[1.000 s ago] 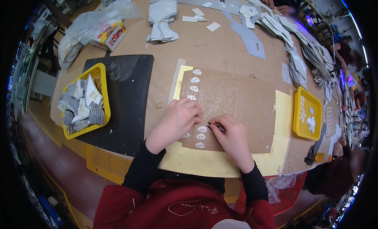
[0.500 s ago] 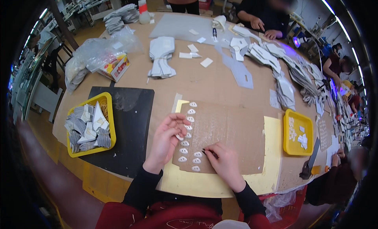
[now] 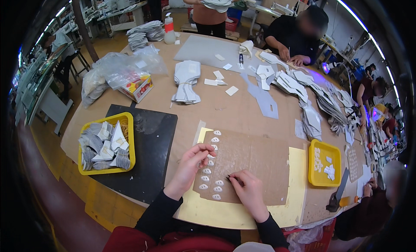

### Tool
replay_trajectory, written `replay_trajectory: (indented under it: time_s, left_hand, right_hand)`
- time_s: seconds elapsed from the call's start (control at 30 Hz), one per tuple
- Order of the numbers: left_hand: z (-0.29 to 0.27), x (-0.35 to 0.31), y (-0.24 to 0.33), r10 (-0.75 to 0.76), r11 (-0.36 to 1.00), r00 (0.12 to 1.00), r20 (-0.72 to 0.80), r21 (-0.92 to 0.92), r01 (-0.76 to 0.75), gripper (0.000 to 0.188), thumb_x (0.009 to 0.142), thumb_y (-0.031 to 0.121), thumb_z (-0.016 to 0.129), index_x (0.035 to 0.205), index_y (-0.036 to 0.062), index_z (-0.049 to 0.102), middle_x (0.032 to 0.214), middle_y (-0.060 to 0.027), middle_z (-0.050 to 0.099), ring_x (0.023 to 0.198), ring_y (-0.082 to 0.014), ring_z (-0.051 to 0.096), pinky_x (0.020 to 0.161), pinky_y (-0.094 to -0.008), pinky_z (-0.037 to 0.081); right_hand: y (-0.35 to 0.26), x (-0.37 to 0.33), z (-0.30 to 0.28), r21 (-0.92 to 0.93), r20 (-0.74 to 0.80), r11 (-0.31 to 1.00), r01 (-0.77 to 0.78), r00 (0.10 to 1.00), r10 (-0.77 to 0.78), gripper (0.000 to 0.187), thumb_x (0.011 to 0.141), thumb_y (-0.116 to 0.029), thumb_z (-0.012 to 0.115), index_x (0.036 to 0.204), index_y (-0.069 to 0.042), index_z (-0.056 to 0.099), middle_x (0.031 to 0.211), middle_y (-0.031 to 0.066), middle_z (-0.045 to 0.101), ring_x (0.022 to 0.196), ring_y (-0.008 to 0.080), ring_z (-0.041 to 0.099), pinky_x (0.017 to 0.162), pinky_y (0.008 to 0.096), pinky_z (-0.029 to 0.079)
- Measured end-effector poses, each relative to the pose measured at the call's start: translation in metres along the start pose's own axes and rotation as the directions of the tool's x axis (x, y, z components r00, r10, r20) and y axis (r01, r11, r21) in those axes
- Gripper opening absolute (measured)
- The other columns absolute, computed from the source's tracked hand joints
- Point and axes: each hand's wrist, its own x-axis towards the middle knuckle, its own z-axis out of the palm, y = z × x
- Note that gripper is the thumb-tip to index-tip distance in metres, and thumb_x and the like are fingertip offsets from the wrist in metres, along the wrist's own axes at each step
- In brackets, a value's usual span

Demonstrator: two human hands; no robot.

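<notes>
My left hand (image 3: pixel 189 165) is above the left edge of a brown cardboard sheet (image 3: pixel 255 165). Its thumb and fingers are closed together; what they hold, if anything, I cannot make out. A column of small white oval pieces with holes (image 3: pixel 207 170) runs along that edge, partly covered by the fingers. A short second column of similar white pieces (image 3: pixel 217 189) lies closer to my right hand (image 3: pixel 248 188). Between thumb and forefinger, that hand pinches a small dark pointed object (image 3: pixel 229 178), its tip beside the upper piece of the short column.
Left, a yellow tray (image 3: pixel 132 139) of grey-white cut pieces rests on a black mat (image 3: pixel 158 135). Right stands another yellow tray (image 3: pixel 325 180) with small white parts. Stacked panels (image 3: pixel 187 81), a plastic bag (image 3: pixel 130 68) and a spray bottle (image 3: pixel 169 33) lie beyond. A co-worker (image 3: pixel 299 40) sits far right.
My view has tilted up, so the table sits lower and a standing person's hands with stacked pieces show. The white piece seen at my left fingertips no longer shows clearly. My right hand keeps its pinch.
</notes>
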Motion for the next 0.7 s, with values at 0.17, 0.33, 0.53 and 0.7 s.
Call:
replay_trajectory:
  time_s: [0.17,0.33,0.53,0.7]
  left_hand:
    - [0.001,-0.001,-0.002,0.017,0.996,1.0,-0.003,0.088,-0.016,0.017,0.097,0.014,0.058,0.111,0.0066,0.064,0.099,0.0022,0.066,0.074,-0.0025,0.046,0.07,-0.0184,0.037]
    - [0.001,0.0,-0.002,0.024,0.993,1.0,-0.01,0.119,-0.023,0.016,0.097,0.014,0.058,0.109,0.0062,0.065,0.099,0.0024,0.066,0.074,-0.0023,0.046,0.07,-0.0183,0.037]
    - [0.0,-0.001,-0.002,0.022,0.989,1.0,-0.006,0.147,-0.021,0.017,0.097,0.015,0.059,0.11,0.0063,0.065,0.099,0.0024,0.067,0.076,-0.0029,0.048,0.071,-0.0185,0.039]
    - [0.004,0.009,-0.006,0.075,0.844,0.997,0.023,0.53,-0.076,0.014,0.096,0.016,0.06,0.104,0.0062,0.068,0.097,-0.0004,0.068,0.081,-0.008,0.057,0.072,-0.0234,0.044]
  right_hand:
    - [-0.001,-0.001,-0.001,0.002,-0.004,1.0,0.001,1.0,-0.001,0.007,0.085,-0.005,0.072,0.091,-0.002,0.071,0.083,0.0102,0.066,0.066,0.0207,0.065,0.06,0.0291,0.053]
    - [-0.002,0.002,-0.002,-0.021,0.011,1.0,0.002,1.0,-0.001,0.008,0.085,-0.006,0.072,0.092,-0.002,0.071,0.083,0.0105,0.066,0.067,0.0217,0.066,0.06,0.0297,0.052]
    - [0.001,0.001,-0.014,0.122,-0.128,0.99,-0.074,0.988,0.089,0.011,0.085,-0.003,0.072,0.096,-0.002,0.071,0.084,0.0064,0.068,0.061,0.0132,0.058,0.057,0.0255,0.047]
    - [-0.004,-0.009,-0.038,0.212,-0.08,0.959,-0.19,0.974,0.211,0.02,0.085,-0.003,0.072,0.105,0.0,0.07,0.082,0.002,0.068,0.065,0.0072,0.054,0.059,0.0226,0.044]
